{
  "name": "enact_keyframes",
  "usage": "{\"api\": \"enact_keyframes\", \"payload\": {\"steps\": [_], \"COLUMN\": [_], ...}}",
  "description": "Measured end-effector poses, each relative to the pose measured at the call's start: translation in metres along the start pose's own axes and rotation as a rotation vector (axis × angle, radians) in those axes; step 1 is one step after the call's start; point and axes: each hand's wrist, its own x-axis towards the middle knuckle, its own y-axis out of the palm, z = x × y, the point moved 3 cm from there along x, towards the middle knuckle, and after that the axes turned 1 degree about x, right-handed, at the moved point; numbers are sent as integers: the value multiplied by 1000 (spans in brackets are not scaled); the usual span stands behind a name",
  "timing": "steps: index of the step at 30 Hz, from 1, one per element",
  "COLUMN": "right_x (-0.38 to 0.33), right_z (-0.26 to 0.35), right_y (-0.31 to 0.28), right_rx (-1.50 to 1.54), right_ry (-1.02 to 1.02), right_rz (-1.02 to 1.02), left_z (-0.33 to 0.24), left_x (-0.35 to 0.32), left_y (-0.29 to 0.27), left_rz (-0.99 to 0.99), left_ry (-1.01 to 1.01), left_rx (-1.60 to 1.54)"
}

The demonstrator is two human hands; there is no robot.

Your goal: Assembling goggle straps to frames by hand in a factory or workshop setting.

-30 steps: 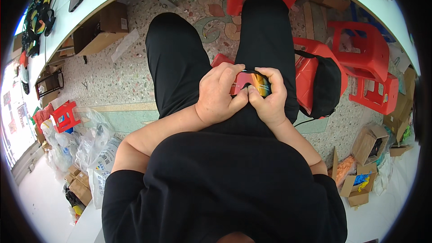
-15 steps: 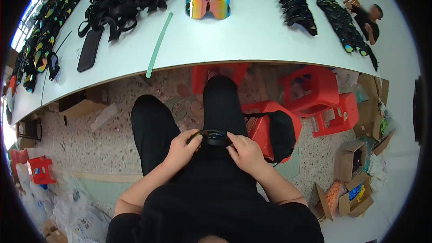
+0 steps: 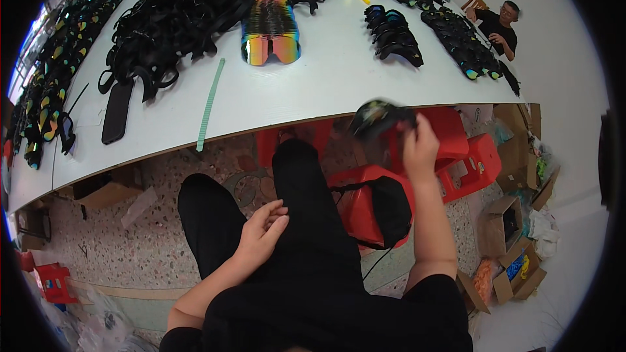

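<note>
My right hand (image 3: pixel 420 146) is raised near the table's front edge, its fingers closed on one end of a pair of black goggles (image 3: pixel 377 119), blurred by motion. My left hand (image 3: pixel 263 231) rests above my lap with nothing in it, thumb and fingers loosely apart. On the white table (image 3: pixel 306 88) stands a stack of mirrored orange-pink lenses (image 3: pixel 271 50). A big heap of black frames (image 3: pixel 176 13) spreads behind and to the left of it. To the right lies a short row of nested black goggles (image 3: pixel 394 38).
A green strip (image 3: pixel 210 104) and a black phone (image 3: pixel 117 112) lie on the table. More goggles line its left side (image 3: pixel 49 111) and far right (image 3: pixel 460 42). Red stools (image 3: pixel 352 205), one with a black bag (image 3: pixel 391 212), stand below. Cardboard boxes (image 3: pixel 501 228) sit right; a person (image 3: pixel 499 29) sits beyond.
My left hand has let go of the goggles and stays above my lap. My right hand has carried them up and right, toward the table edge. The view has shifted.
</note>
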Motion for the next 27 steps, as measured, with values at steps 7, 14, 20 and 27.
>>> {"api": "enact_keyframes", "payload": {"steps": [7,14,20,27], "right_x": [118,155,145,125], "right_z": [-129,-132,-140,-92], "right_y": [13,47,47,58], "right_rx": [-636,-838,-586,-418], "right_ry": [206,307,316,137], "right_rz": [96,146,135,-142], "left_z": [32,45,36,36], "left_x": [-6,3,3,-6], "left_y": [-7,-6,-2,-11], "left_rz": [-50,-77,-20,-44], "left_ry": [-253,-224,-229,-219], "left_rx": [13,92,219,246]}}
